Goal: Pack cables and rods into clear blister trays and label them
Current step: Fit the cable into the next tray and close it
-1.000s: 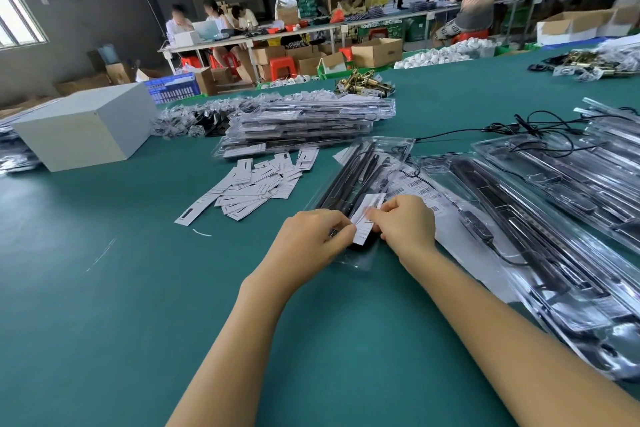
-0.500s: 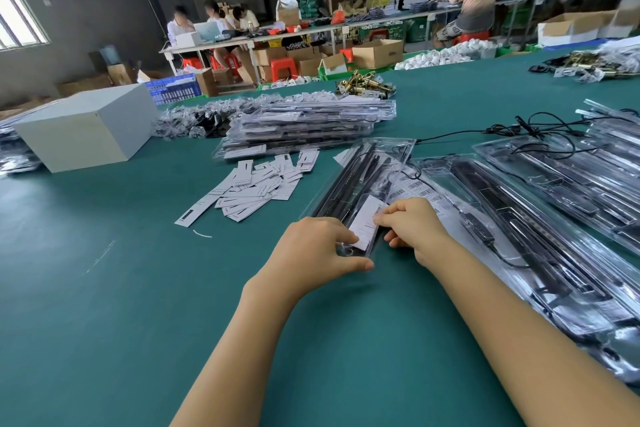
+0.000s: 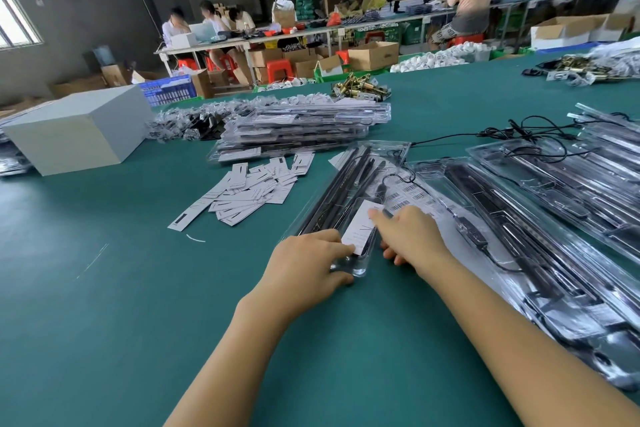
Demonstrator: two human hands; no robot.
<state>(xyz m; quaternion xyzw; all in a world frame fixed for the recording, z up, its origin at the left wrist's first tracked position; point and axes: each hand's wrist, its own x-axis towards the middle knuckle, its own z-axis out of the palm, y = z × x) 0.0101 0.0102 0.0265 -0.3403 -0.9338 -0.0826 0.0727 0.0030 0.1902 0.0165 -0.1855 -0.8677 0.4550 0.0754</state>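
Tray [image 3: 349, 199] with rods [image 3: 341, 192] lies on the surface under both hands; left hand [image 3: 306, 265] fingers clamp its near end, right hand [image 3: 410, 236] forefinger, extended, presses the white label [image 3: 360, 225] flat. Beyond the fingers: finished stack [image 3: 301, 132], loose labels [image 3: 249, 189]; right of them, open trays [image 3: 540, 215] unlabelled, so much remains.

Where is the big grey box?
In the head view, the grey box sits on the green table at the far left, left of the stack of packed trays and beyond the loose paper labels.
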